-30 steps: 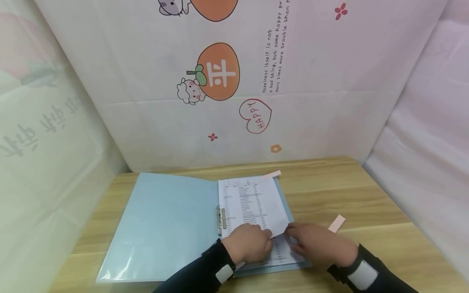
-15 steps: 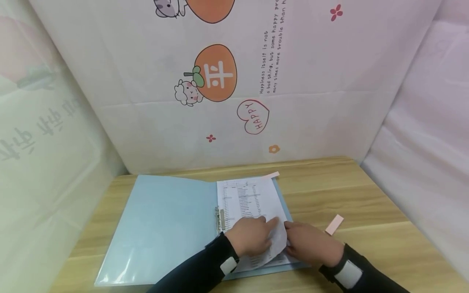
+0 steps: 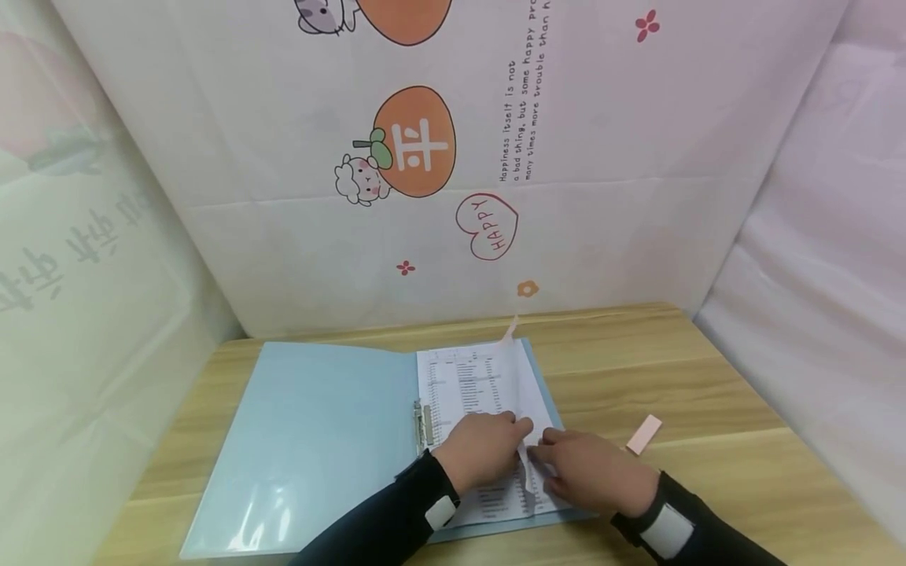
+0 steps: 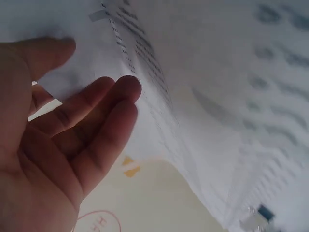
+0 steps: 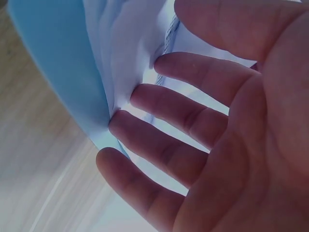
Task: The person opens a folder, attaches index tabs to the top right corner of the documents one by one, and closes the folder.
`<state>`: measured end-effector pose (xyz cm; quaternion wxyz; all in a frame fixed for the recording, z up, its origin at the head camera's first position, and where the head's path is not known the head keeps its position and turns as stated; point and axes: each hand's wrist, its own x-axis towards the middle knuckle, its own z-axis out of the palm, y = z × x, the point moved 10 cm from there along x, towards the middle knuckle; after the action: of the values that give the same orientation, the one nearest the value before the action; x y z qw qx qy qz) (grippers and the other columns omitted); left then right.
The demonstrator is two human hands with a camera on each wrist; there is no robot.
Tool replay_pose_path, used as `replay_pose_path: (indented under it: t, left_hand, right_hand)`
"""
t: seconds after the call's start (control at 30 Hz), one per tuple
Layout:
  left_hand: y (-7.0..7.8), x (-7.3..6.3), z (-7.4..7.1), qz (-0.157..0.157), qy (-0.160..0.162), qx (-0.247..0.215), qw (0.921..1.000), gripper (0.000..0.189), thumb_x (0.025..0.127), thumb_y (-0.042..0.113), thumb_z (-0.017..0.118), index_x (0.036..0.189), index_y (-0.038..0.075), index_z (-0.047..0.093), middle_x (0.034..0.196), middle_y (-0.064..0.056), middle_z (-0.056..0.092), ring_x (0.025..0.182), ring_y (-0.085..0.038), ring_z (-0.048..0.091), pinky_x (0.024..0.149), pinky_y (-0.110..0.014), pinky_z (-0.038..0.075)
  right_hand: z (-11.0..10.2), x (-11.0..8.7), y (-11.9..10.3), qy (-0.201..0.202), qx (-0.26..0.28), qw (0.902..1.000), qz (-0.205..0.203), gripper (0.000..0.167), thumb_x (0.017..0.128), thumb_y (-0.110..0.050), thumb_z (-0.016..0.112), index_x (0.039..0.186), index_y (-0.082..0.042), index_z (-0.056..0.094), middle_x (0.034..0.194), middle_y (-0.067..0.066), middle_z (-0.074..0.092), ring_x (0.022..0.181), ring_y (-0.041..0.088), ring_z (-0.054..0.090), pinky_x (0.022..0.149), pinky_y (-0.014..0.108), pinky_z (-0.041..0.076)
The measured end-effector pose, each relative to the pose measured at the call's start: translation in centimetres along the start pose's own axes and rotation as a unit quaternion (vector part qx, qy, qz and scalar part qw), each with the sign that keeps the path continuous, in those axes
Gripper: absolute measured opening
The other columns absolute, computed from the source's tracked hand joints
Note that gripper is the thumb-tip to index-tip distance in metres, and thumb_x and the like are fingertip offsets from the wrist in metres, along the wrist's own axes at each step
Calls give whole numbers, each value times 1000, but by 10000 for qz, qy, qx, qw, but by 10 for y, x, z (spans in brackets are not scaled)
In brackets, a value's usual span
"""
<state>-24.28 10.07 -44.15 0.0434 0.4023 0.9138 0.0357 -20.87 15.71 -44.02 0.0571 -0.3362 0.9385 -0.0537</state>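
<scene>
A light blue file folder (image 3: 311,440) lies open on the table, printed sheets (image 3: 460,385) in its right side under a metal clip (image 3: 425,424). One sheet (image 3: 511,377) stands raised and bowed along its right part, a pink paper tab (image 3: 511,327) at its top corner. My left hand (image 3: 483,446) is at this sheet's left face; in the left wrist view its fingers are lightly bent, thumb apart from them. From the other side my right hand (image 3: 602,470) reaches in, its extended fingers (image 5: 169,99) against the pages near the folder's right edge.
A loose pink paper strip (image 3: 644,435) lies on the wooden table (image 3: 729,464) right of the folder. White printed cloth (image 3: 602,220) hangs behind the table and along both sides.
The sheet's lower right corner has curled up, and its right part now stands upright, tab tipped upward. My right hand has moved left onto the pages; my left has shifted slightly up.
</scene>
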Motion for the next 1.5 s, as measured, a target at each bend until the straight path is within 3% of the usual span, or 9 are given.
replay_pose_path:
  t: [0.23,0.4,0.47,0.53,0.7,0.77,1.1,1.33,1.5]
  left_hand:
    - [-16,-23,-14,-162,287,-282,9991,14,96,20,65,110,21,67,91,10,66,68,-3,54,65,-24,49]
    - [-31,-47,-17,-523,178,-1391,9887,32,92,12,60,123,17,68,117,5,68,108,-13,63,90,-35,51]
    - [-37,-57,-17,-703,163,-1991,9773,36,92,15,59,127,15,66,124,4,66,119,-15,58,96,-37,47]
    - [-43,-67,-16,-922,134,-2692,9586,36,94,20,59,129,14,65,120,3,66,109,-13,63,89,-36,51]
    - [-58,-93,-12,-1630,211,-4122,8962,39,95,26,62,130,9,61,104,0,64,70,-9,64,59,-32,52]
    - [-65,-104,-13,-1826,321,-4290,8841,39,94,24,62,129,8,61,107,-3,64,67,-11,64,58,-33,51]
    - [-100,-158,-12,-2496,537,-4227,8696,37,94,22,62,125,4,61,116,-12,61,66,-16,61,53,-35,49]
    - [-126,-185,-12,-3145,485,-3650,8749,33,94,25,63,124,9,64,103,-4,63,75,-16,57,69,-39,49]
    - [-146,-208,-16,-3705,551,-3289,8669,32,93,24,63,122,10,66,113,-8,65,99,-27,60,85,-51,49]
  right_hand:
    - [0,1,-2,-145,-124,9997,127,37,88,-26,74,121,-9,71,103,4,64,83,12,60,77,36,54]
    - [2,3,-2,-248,-210,9993,203,38,89,-29,73,121,-10,71,103,3,64,81,11,58,77,35,54]
    - [3,3,-2,-272,-201,9991,237,38,89,-29,73,122,-11,71,103,3,64,80,10,57,76,35,54]
    - [4,3,-1,-286,-183,9990,274,38,89,-30,73,122,-11,71,103,3,64,80,10,57,76,36,54]
    - [4,3,-2,-238,-133,9992,277,35,89,-27,72,121,-11,70,99,1,62,75,8,52,71,32,52]
    - [3,4,-2,-214,-120,9994,243,33,89,-25,71,119,-10,70,96,0,60,71,7,48,67,30,49]
    - [6,6,0,-359,-202,9986,323,33,88,-28,72,116,-9,71,93,-1,58,68,7,46,62,28,45]
    - [6,6,0,-324,-176,9988,335,32,88,-27,72,114,-10,72,91,-1,58,67,7,46,61,28,45]
    - [5,7,-1,-159,-201,9994,221,30,89,-25,71,113,-9,72,89,-2,57,65,7,44,59,27,43]
